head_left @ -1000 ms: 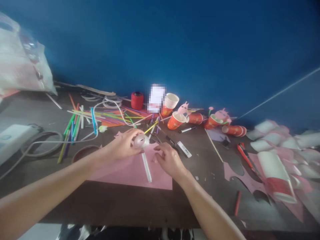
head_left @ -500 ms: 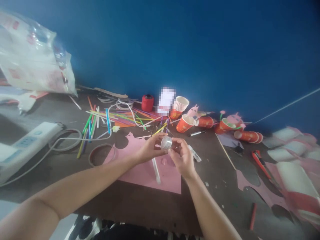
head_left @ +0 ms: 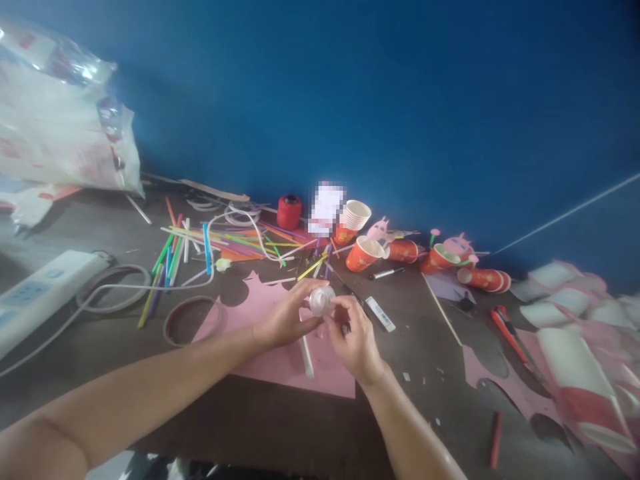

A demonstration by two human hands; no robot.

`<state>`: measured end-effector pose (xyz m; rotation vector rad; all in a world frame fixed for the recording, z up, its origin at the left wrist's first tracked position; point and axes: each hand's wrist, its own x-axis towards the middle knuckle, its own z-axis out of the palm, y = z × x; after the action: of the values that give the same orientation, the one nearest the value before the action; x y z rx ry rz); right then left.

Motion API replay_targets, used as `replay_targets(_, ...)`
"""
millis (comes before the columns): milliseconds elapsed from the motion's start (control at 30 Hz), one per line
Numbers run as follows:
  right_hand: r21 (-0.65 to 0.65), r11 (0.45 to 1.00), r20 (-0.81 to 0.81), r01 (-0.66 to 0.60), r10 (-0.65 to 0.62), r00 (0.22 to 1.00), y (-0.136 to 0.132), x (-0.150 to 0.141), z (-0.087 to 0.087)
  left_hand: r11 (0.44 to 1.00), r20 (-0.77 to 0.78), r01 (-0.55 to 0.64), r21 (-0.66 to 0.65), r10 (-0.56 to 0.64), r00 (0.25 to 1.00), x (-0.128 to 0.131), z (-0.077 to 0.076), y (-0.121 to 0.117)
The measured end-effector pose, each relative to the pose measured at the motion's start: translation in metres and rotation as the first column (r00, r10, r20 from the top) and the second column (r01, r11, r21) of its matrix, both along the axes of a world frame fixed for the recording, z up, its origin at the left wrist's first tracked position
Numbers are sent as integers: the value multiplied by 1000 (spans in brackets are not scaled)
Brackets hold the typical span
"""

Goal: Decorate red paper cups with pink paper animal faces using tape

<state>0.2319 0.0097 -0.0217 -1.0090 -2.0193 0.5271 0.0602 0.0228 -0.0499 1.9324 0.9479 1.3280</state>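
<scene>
A small, round, see-through roll that looks like clear tape [head_left: 321, 301] is held up over the pink paper. My left hand [head_left: 287, 317] grips it from the left, fingers and thumb closed around its side. My right hand [head_left: 356, 337] is closed at its right edge, with the fingertips touching it; whether a strip is pinched there cannot be made out. Beneath both hands lies the pink paper sheet [head_left: 280, 360], its upper left edge cut ragged. A white strip [head_left: 307, 358] rests on this sheet.
Behind are loose coloured sticks [head_left: 170, 257], a red thread spool [head_left: 289, 212] and red paper cups [head_left: 364, 255]. A white power strip [head_left: 47, 293] with a cable lies left. Rightward are a red box cutter [head_left: 509, 337], pink paper scraps [head_left: 505, 383] and bagged cups [head_left: 575, 360].
The roll has been turned so that its round face points more toward me. Both hands have moved slightly down and left in view, along with a small shift of the whole view.
</scene>
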Motion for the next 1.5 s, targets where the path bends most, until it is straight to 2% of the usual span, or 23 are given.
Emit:
replay_targets(67, -47, 999, -11, -13, 13, 1000, 0, 0, -1, 997, -36, -34, 64, 36, 999, -1, -2, 1)
replay_targets(133, -98, 995, -43, -23, 19, 999, -1, 1, -3, 996, -41, -57, 75, 60, 997, -1, -3, 1)
replay_targets(333, -77, 996, -78, 33, -39, 996, -5, 1, -2, 982, 50, -6, -190, 16, 999, 1, -5, -2)
replay_targets(600, -11, 997, -42, 78, -78, 996, -7, -2, 1, 941, 123, 32, -338, 10, 992, 2, -3, -3)
replay_targets(733, -45, 996, -43, 83, -84, 996, -6, -2, -1, 948, 99, 2, -319, 31, 995, 3, -3, -2)
replay_targets(900, -93, 995, -50, 31, -36, 998, -4, -3, -1, 965, 61, -55, -256, 73, 996, 3, -7, 0)
replay_targets(1333, -154, 986, -82, 67, -80, 993, -4, -4, -3, 954, 62, -44, -297, 65, 996, 2, -11, 2)
replay_targets(1500, -265, 964, -174, 13, -61, 983, -2, -4, -3, 955, 64, -44, -293, 65, 996, 0, -11, 3)
